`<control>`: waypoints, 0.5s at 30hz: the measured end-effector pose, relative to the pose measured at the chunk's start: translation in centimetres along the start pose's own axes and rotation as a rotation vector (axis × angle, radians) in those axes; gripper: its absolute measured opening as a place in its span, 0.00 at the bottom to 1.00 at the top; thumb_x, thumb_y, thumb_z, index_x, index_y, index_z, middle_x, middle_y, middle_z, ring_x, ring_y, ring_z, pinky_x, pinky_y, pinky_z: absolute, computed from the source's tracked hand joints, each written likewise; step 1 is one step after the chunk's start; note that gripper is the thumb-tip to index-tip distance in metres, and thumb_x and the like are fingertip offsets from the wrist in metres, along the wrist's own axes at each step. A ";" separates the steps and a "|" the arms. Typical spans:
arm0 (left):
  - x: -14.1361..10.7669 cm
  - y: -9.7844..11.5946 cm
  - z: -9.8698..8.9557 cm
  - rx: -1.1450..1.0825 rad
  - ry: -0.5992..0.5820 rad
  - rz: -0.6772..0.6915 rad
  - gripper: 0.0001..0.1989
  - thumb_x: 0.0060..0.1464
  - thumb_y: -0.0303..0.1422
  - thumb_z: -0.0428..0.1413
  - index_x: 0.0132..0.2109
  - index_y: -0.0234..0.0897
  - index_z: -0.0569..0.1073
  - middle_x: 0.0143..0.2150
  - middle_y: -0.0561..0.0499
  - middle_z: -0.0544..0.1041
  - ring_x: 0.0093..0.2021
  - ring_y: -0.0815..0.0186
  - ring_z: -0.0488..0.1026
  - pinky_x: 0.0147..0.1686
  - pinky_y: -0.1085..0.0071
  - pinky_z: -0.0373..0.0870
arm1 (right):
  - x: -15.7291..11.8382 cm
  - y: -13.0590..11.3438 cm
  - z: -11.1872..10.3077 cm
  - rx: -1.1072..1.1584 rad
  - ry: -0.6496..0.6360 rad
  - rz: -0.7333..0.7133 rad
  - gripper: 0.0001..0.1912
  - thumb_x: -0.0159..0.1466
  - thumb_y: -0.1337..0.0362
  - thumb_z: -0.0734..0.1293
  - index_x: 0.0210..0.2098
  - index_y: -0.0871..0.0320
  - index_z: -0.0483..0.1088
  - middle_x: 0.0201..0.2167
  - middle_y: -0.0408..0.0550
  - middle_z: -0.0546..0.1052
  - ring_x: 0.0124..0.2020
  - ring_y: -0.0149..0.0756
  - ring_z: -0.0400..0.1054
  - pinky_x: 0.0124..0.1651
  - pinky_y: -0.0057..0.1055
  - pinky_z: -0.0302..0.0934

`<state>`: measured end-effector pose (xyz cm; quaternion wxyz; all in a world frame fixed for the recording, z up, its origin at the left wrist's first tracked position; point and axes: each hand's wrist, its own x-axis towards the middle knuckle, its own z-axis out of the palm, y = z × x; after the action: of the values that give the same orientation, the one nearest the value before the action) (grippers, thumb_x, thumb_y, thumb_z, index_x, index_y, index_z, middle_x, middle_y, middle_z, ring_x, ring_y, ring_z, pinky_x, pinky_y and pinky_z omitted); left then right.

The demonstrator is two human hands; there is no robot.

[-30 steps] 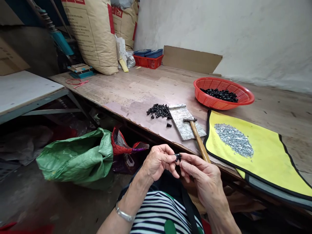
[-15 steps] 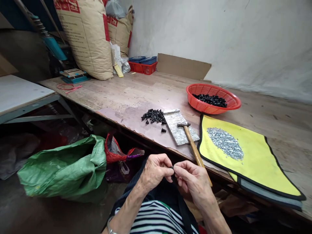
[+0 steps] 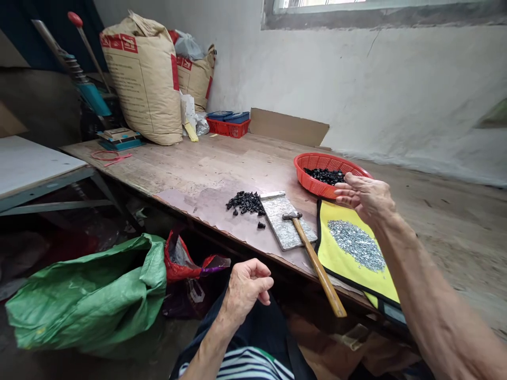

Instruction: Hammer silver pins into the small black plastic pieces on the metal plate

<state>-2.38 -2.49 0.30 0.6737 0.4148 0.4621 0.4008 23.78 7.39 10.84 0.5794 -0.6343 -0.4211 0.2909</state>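
My right hand (image 3: 362, 195) is stretched out with its fingers apart, just over the near rim of a red plastic mesh basket (image 3: 312, 178). The basket holds a heap of black lumps (image 3: 325, 176). My left hand (image 3: 247, 285) hangs low above my lap, fingers loosely curled, and I cannot see anything in it. On the table lie a smaller black heap (image 3: 245, 202) and one loose lump (image 3: 261, 225). Beside them are a speckled grey slab (image 3: 283, 221) and a wooden-handled hammer (image 3: 315, 264), its head on the slab. Silvery bits (image 3: 355, 245) lie on a yellow mat (image 3: 340, 269).
The worn wooden table (image 3: 190, 169) ends in a front edge above a green woven sack (image 3: 91, 298) and a red plastic bag (image 3: 178, 261). Tall paper sacks (image 3: 144, 79) and a red crate (image 3: 227, 127) stand at the back.
My hands have come apart, and the small black piece held between them is no longer visible. My right hand has moved up and right to the basket. The view has tilted upward.
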 end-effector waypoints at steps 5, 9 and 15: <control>0.5 0.2 -1.2 -0.015 0.038 0.024 0.06 0.36 0.28 0.59 0.24 0.32 0.69 0.14 0.55 0.69 0.13 0.69 0.67 0.14 0.75 0.66 | -2.3 2.7 -1.7 -0.408 0.048 0.048 0.11 0.56 0.61 0.65 0.36 0.62 0.68 0.32 0.55 0.73 0.28 0.36 0.68 0.31 0.33 0.62; 1.1 1.1 -2.5 -0.009 0.113 0.089 0.07 0.36 0.30 0.59 0.24 0.32 0.69 0.17 0.54 0.71 0.13 0.71 0.65 0.13 0.74 0.66 | -5.2 6.2 -4.8 -0.905 0.078 0.124 0.05 0.50 0.65 0.68 0.27 0.59 0.72 0.29 0.58 0.73 0.32 0.49 0.67 0.34 0.41 0.55; 4.5 2.8 -2.9 0.329 0.301 0.193 0.03 0.41 0.30 0.56 0.27 0.35 0.71 0.18 0.56 0.68 0.15 0.72 0.63 0.13 0.76 0.62 | -6.2 9.2 -6.7 -1.244 -0.034 0.089 0.08 0.57 0.63 0.61 0.27 0.56 0.71 0.31 0.58 0.74 0.31 0.47 0.66 0.32 0.36 0.52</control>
<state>-4.44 3.12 0.94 0.4792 0.4968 0.5747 0.4397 28.38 -1.09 2.20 0.0822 -0.8653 -0.4939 0.0249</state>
